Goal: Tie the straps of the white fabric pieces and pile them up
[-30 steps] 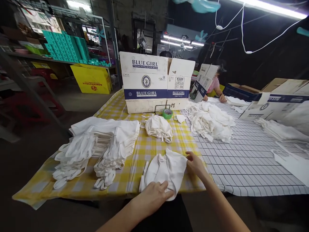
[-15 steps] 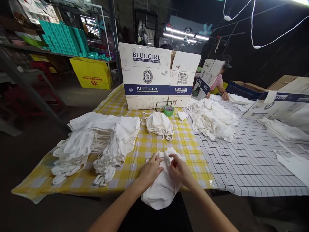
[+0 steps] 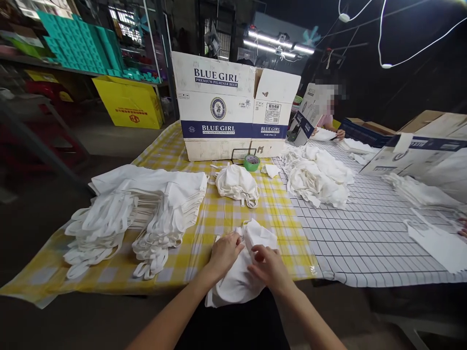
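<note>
A white cloth bag (image 3: 239,287) lies over the table's front edge, its lower end hanging above my lap. At its upper left edge, beside a strap, my left hand (image 3: 226,250) is closed on the cloth with fingers bent. My right hand (image 3: 269,266) rests on the bag's right side, fingers loosely curved and thumb apart from the forefinger. Beyond the hands sits a bunched pile of white cloth bags (image 3: 237,182) with straps. To the left lies a thick stack of white cloth bags (image 3: 153,182), its looped handles hanging toward me.
A white beer carton (image 3: 219,109) stands at the back, with green tape (image 3: 251,163) before it. A heap of white cloth (image 3: 317,177) lies on the grid-patterned cover (image 3: 350,243). A co-worker's hand (image 3: 340,133) is behind, another hand (image 3: 463,227) at the right edge.
My right hand has come down a little along the bag, and the fold near its top now lies flatter to the right. The view has shifted slightly. The co-worker now holds white cloth.
</note>
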### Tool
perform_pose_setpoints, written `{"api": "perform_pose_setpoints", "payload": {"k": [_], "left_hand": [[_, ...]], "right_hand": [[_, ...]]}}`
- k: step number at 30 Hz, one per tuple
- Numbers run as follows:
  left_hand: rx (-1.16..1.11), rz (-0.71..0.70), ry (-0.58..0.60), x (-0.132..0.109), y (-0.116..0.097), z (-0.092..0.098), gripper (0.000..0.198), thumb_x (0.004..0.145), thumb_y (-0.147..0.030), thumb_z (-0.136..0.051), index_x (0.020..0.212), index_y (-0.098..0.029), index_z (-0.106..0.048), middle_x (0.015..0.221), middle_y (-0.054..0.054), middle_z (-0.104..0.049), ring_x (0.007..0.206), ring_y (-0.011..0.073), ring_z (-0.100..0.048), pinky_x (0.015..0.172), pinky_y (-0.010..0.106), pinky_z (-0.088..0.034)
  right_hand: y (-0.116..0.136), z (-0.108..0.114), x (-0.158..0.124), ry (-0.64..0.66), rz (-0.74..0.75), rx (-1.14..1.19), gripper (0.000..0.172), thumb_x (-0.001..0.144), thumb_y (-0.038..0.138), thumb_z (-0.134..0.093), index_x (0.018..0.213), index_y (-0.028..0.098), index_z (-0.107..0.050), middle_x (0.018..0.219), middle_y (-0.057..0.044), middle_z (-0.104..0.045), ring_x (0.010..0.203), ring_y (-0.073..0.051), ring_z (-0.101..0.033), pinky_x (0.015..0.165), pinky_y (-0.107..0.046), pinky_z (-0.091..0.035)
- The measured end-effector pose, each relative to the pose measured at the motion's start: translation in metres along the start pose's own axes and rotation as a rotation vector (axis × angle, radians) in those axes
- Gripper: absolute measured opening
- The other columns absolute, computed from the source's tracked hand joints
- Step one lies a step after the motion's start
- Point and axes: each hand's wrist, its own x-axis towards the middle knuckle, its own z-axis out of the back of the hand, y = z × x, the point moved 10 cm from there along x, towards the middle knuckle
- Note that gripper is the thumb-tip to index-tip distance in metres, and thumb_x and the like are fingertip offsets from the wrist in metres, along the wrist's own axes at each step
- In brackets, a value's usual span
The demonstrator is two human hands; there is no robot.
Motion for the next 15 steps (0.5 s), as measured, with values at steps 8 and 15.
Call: {"api": "perform_pose_setpoints", "payload": {"k": [8,15], "left_hand": [[-0.106,0.004,0.012,-0.007,0.011,0.009,0.011,0.082,-0.025,-0.046,0.073,-0.019,-0.048,0.074,0.0,-0.056,0.068,0.0143,-0.053,0.064,0.025,-0.036],[-0.086,-0.023,-0.007,-0.012,0.008,0.012,0.008,0.083,-0.021,-0.044,0.074,-0.02,-0.046,0.081,0.001,-0.055,0.074,0.0153,-0.052,0.066,0.026,-0.038]], "right_hand": [[0.001,0.035,-0.012,0.036,-0.094,0.532,0.015,0.08,0.029,-0.053,0.094,0.023,-0.052,0.075,0.0,-0.053,0.068,-0.015,-0.051,0.065,-0.028,-0.041],[-0.094,0.115,-0.071,-0.614,-0.262,0.837,0.014,0.077,0.033,-0.056,0.088,0.028,-0.05,0.067,0.001,-0.047,0.066,-0.019,-0.053,0.063,-0.035,-0.043]]}}
